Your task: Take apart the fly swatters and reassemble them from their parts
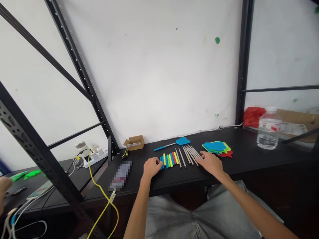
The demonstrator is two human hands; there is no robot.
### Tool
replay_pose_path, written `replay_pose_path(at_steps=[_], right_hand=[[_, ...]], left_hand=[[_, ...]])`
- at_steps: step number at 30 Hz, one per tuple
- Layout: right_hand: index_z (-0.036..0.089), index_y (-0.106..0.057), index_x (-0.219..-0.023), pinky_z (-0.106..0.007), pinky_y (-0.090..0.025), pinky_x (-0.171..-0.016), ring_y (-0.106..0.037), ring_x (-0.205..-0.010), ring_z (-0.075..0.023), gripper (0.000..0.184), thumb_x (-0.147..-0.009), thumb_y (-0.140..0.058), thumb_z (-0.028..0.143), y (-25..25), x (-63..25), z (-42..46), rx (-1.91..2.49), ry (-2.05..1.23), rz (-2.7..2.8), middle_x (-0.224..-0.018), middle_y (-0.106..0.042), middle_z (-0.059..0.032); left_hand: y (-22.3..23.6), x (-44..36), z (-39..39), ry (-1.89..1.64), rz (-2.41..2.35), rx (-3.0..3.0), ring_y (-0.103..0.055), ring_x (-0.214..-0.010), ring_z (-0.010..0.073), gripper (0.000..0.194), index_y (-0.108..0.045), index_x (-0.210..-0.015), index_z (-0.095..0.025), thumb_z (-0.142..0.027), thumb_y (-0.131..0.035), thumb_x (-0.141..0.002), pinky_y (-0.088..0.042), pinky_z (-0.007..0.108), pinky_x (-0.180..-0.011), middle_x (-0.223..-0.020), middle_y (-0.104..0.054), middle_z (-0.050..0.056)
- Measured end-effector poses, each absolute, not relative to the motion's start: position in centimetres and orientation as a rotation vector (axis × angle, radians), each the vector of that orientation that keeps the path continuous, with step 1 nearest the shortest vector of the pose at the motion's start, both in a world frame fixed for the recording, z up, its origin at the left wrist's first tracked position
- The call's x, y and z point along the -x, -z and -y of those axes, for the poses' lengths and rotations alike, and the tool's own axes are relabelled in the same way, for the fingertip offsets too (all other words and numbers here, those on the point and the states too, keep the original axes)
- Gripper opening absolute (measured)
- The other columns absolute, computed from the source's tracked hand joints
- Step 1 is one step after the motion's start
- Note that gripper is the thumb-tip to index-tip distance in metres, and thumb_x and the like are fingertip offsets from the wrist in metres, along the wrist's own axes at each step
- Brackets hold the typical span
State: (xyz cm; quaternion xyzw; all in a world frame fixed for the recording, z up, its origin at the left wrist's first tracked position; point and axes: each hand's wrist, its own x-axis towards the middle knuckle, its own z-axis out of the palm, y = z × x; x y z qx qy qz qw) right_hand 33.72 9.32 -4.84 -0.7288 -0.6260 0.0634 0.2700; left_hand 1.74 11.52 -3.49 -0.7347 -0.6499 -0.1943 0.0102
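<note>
My left hand [151, 167] rests on the black table with curled fingers at the left end of a row of coloured handle tubes [167, 160]. Its thumb and forefinger meet the outermost blue tube. Blue, yellow, green and red tubes lie side by side there. To their right, several thin metal rods [184, 156] fan out. My right hand [211, 162] has its thumb and forefinger at the edge of the rightmost rods. Behind them lies a blue paddle [183, 141] like a fly swatter, with a metal shaft and blue handle. Flat blue, green and red paddle heads [216, 146] are stacked beyond my right hand.
At the left are an open cardboard box [134, 142], a yellow-black cutter [125, 153], a pixelated flat object [120, 176] and a yellow cable [97, 183]. A water bottle [268, 132] stands right. Black shelf posts [82, 71] rise beside the table. Another person's hand [3, 189] shows far left.
</note>
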Motion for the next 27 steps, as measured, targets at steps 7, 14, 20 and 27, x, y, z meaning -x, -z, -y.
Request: replay_pose_path(at_steps=[7, 14, 20, 27], right_hand=[[0.022, -0.065, -0.121, -0.032, -0.044, -0.069, -0.065, -0.101, -0.0289, 0.051, -0.079, -0.057, 0.051, 5.23, -33.95, -9.70, 1.922, -0.221, 1.691, -0.107, -0.071, -0.0087], [0.021, -0.065, -0.122, -0.033, -0.044, -0.069, -0.065, -0.099, -0.0283, 0.055, -0.079, -0.057, 0.054, 5.30, -33.99, -9.67, 1.910, -0.219, 1.703, -0.106, -0.071, -0.0077], [0.020, -0.066, -0.122, -0.033, -0.043, -0.068, -0.065, -0.100, -0.0297, 0.057, -0.078, -0.057, 0.056, 4.90, -33.78, -9.37, 1.917, -0.241, 1.710, -0.106, -0.072, -0.0080], [0.024, -0.070, -0.111, -0.031, -0.041, -0.063, -0.067, -0.093, -0.0279, 0.043, -0.080, -0.058, 0.051, 5.18, -34.14, -9.60, 1.874, -0.250, 1.720, -0.099, -0.074, -0.0060]], left_hand=[[3.17, -1.80, -11.31, 0.600, 2.057, 2.301, -0.062, -0.083, 0.0203, 0.020, -0.065, -0.077, -0.022, -0.035, -0.053, -0.086, -0.034, 0.026, -0.064, -0.081, -0.068, 0.004], [3.28, -1.72, -11.43, 0.629, 2.055, 2.311, -0.062, -0.081, 0.0198, 0.019, -0.066, -0.076, -0.023, -0.035, -0.054, -0.084, -0.035, 0.025, -0.064, -0.080, -0.068, 0.003], [3.43, -1.61, -11.50, 0.634, 2.053, 2.307, -0.061, -0.079, 0.0190, 0.018, -0.065, -0.076, -0.022, -0.035, -0.055, -0.084, -0.034, 0.025, -0.064, -0.080, -0.067, 0.003], [3.29, -1.71, -11.46, 0.632, 2.066, 2.300, -0.062, -0.080, 0.0194, 0.018, -0.065, -0.077, -0.022, -0.035, -0.055, -0.084, -0.033, 0.025, -0.062, -0.080, -0.068, 0.003]])
